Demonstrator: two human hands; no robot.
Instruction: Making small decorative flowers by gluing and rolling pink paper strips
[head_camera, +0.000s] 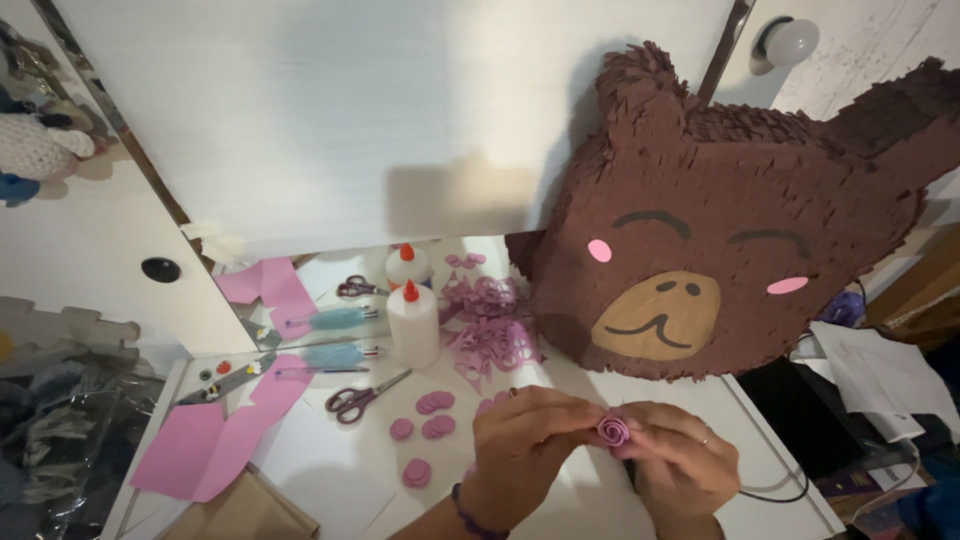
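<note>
Both my hands meet over the white table's near edge. My left hand (525, 440) and my right hand (680, 460) pinch a small rolled purple paper flower (613, 430) between their fingertips. Just left of my hands lie several flat purple paper discs (430, 415) in small stacks. Behind them is a heap of purple spiral cut-outs (492, 330).
A big brown bear-face piñata (730, 230) leans at the right. Two white glue bottles with red caps (413, 322), purple-handled scissors (358, 398), a second pair (358, 288), fluffy blue pens (335, 355) and pink paper sheets (215, 440) lie left. A black cable (775, 492) runs at the right.
</note>
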